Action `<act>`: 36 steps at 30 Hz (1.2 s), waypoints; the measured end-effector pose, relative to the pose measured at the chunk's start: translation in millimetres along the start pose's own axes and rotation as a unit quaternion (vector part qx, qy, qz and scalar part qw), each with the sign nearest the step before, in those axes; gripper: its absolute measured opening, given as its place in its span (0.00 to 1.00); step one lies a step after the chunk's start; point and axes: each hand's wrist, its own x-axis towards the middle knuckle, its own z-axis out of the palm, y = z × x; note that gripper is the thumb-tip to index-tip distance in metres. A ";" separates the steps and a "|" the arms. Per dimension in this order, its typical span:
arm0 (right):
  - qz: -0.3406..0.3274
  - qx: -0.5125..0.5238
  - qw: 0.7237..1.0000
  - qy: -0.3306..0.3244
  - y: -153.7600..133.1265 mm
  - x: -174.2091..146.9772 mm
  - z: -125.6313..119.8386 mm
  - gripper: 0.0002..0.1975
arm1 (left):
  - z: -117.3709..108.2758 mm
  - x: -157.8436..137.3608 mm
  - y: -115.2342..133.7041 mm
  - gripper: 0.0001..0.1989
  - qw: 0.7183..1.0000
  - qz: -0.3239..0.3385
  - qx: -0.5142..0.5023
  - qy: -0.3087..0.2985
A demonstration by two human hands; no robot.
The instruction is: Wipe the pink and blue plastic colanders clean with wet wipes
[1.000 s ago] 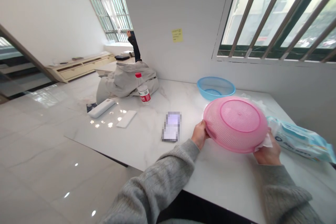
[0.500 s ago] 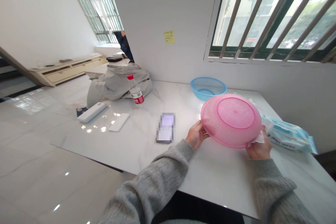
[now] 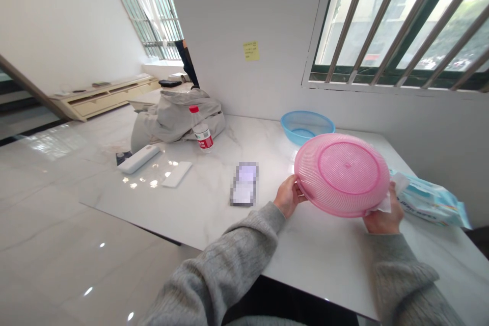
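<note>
A pink mesh plastic basket is held up above the table, its round base facing me. My left hand grips its left rim, fingers closed around the edge. At the lower right rim is my right hand, closed on the basket with a white wipe between hand and rim. Parts of the right fingers are hidden behind the basket and wipe. Behind it stands a blue mesh basket. To the right of my right hand lies a light-blue wet wipes pack.
On the white marbled table lie a phone, a white flat object and a long white case. A red-capped bottle stands before a grey cloth bundle. A person's dark sleeve shows behind the wall edge.
The view has shifted slightly, so most things sit a little further right. Both hands still hold the pink basket, and the wipe's loose end shows more at the right rim.
</note>
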 end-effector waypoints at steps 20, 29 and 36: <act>-0.114 -0.022 0.993 0.021 10.5 -3.1 -6.5 0.19 | -0.2 -6.8 -11.6 0.20 0.990 0.002 0.122 -0.072; -0.090 -0.025 0.996 -0.006 3.7 -7.6 2.2 0.15 | -4.8 -3.6 -10.0 0.17 0.983 0.025 0.175 -0.056; 0.019 -0.045 0.999 0.020 7.0 1.9 -3.9 0.12 | -15.4 12.3 -1.5 0.06 0.965 0.042 0.253 0.049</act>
